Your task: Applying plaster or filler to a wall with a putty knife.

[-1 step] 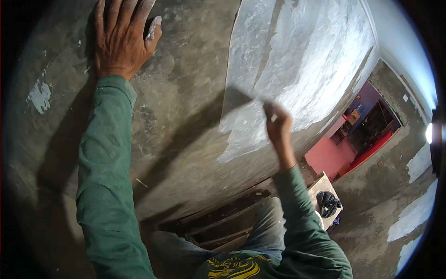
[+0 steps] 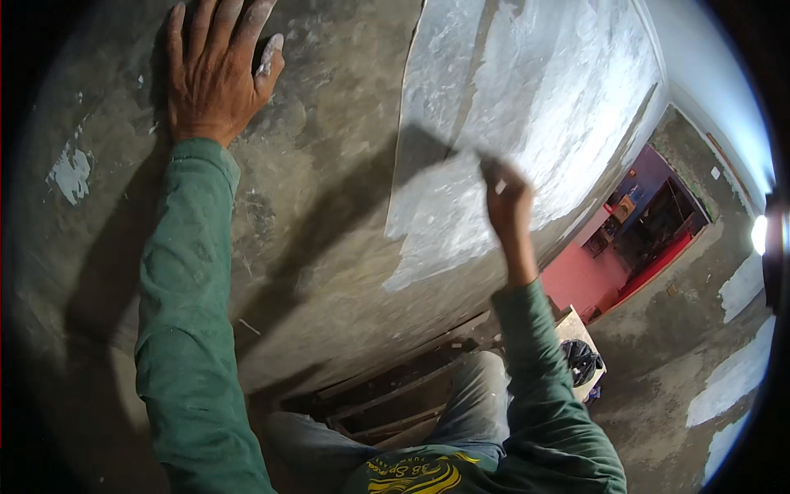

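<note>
My left hand (image 2: 216, 74) lies flat on the bare grey wall (image 2: 329, 107) at the upper left, its fingers spread and white residue on the thumb. Farther right, my right hand (image 2: 510, 193) is closed around the handle of what looks like a putty knife (image 2: 480, 153). Its blade is thin, blurred and seen nearly edge-on, against or close to a white putty patch (image 2: 543, 107). A dark shadow of the hand and tool falls to the left, across the patch edge and the bare wall.
Below my legs, wooden slats (image 2: 395, 424) run along the wall's foot. To the right stands a light-topped table (image 2: 573, 329) bearing a black plastic bag (image 2: 582, 362). Beyond it, a doorway (image 2: 634, 226) opens on a pink-floored room. A bright lamp (image 2: 758, 235) shines at the far right.
My right hand has moved up and slightly right across the white patch with the putty knife, and its shadow has shifted upward. The left hand stays in place on the wall.
</note>
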A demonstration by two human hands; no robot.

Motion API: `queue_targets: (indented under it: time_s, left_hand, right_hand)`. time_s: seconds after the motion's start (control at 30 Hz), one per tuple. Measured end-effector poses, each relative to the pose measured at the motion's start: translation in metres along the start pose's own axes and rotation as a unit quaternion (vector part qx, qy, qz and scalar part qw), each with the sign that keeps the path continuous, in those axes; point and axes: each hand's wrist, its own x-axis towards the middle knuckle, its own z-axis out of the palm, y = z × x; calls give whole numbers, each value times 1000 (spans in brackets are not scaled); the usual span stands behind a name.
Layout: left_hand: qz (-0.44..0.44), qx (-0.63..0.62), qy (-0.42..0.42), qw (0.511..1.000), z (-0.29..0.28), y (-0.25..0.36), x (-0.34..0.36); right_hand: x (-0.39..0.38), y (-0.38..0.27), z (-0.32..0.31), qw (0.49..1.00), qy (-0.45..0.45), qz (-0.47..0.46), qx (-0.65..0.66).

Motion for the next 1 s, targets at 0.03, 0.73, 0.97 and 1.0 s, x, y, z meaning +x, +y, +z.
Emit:
queue_targets:
  time_s: [0.03, 0.73, 0.97, 1.0]
  left_hand:
    - [-1, 2, 6, 1000, 4, -5, -3]
    - [58, -63, 103, 991, 32, -18, -8]
    - [35, -10, 41, 999, 10, 1, -4]
    - [32, -12, 40, 999, 10, 2, -5]
  right_hand:
    - [42, -14, -16, 999, 35, -32, -9]
    - [20, 6, 41, 968, 71, -177, -160]
    - [-137, 43, 98, 991, -3, -51, -126]
    - [-154, 43, 101, 991, -19, -34, -128]
